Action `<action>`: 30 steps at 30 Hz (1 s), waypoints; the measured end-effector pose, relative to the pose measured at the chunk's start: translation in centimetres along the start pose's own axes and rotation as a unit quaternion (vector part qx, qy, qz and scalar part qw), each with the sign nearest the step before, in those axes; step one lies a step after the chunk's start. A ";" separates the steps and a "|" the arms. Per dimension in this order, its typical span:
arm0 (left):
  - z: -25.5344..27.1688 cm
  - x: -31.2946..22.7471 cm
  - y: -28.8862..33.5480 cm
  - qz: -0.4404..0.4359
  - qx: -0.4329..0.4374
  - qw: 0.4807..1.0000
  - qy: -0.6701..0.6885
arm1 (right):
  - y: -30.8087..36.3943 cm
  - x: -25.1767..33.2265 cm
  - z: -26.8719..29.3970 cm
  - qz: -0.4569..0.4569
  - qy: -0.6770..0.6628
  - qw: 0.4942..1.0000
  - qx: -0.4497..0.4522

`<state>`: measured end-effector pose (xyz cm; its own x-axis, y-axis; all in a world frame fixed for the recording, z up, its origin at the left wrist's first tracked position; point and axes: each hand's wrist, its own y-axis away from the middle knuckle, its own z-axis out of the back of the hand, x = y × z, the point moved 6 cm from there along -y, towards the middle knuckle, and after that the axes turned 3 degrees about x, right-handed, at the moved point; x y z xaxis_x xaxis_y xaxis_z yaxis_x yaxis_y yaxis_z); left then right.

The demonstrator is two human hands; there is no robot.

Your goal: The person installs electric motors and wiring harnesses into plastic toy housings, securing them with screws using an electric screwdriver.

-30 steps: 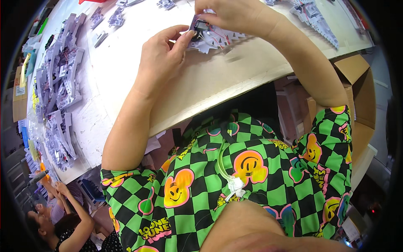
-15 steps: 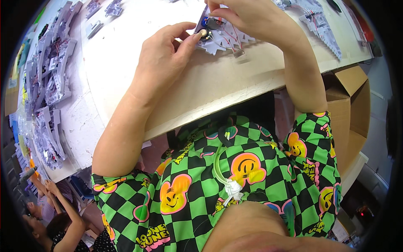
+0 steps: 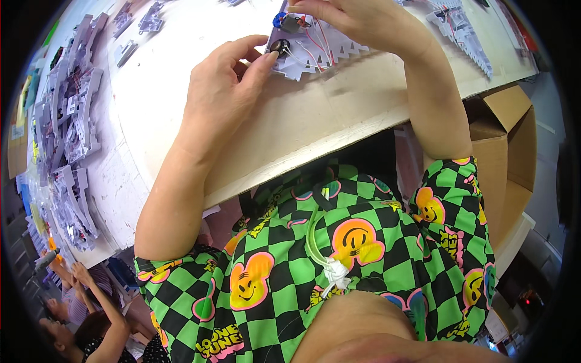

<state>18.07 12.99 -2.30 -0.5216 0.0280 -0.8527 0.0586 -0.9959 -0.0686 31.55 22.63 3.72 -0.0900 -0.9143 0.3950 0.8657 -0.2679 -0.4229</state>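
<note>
A grey plastic housing (image 3: 295, 71) with a toothed edge lies at the far middle of the table. My left hand (image 3: 227, 85) grips its left side, thumb at a round black part (image 3: 279, 47) and fingers curled at the rim. Above that part sits a small dark block with a blue end (image 3: 289, 23), perhaps a motor. Red and white wires (image 3: 321, 48) run across the housing. My right hand (image 3: 357, 21) reaches over from the right, its fingertips pinched together at the housing's upper part, beside the dark block. What they hold is hidden.
Stacked grey plastic housings (image 3: 72, 115) line the table's left side. Small grey parts (image 3: 127, 53) lie nearer. Another toothed housing (image 3: 463, 39) rests at the right. Beyond the table's front edge stands an open cardboard box (image 3: 505, 139). Other people's arms (image 3: 103, 296) show at lower left.
The housing and both hands have shifted a little to the left. The round part's gold-coloured face now looks dark. The connector on the wires no longer hangs past the toothed edge.
</note>
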 end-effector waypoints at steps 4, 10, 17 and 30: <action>0.1 -0.6 -0.3 -0.077 -0.037 0.996 -0.008 | 0.1 0.3 0.0 -0.027 -0.013 0.999 0.021; 0.0 0.1 -2.4 -0.148 -0.079 0.986 -0.018 | 0.1 0.2 0.4 0.002 -0.085 0.996 -0.034; 0.5 1.2 -2.7 -0.085 -0.045 0.970 0.221 | -0.5 -0.1 0.3 -0.042 -0.078 0.996 0.009; 2.2 -0.3 -0.8 -0.086 -0.016 0.963 0.254 | -0.2 0.0 -0.3 -0.077 -0.210 0.975 -0.012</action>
<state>16.34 13.61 -0.89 -0.0427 0.2393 -0.9700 0.0387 -0.9698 -0.2409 31.23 22.60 3.51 -0.0041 -0.6591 0.7520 0.8451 -0.4043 -0.3497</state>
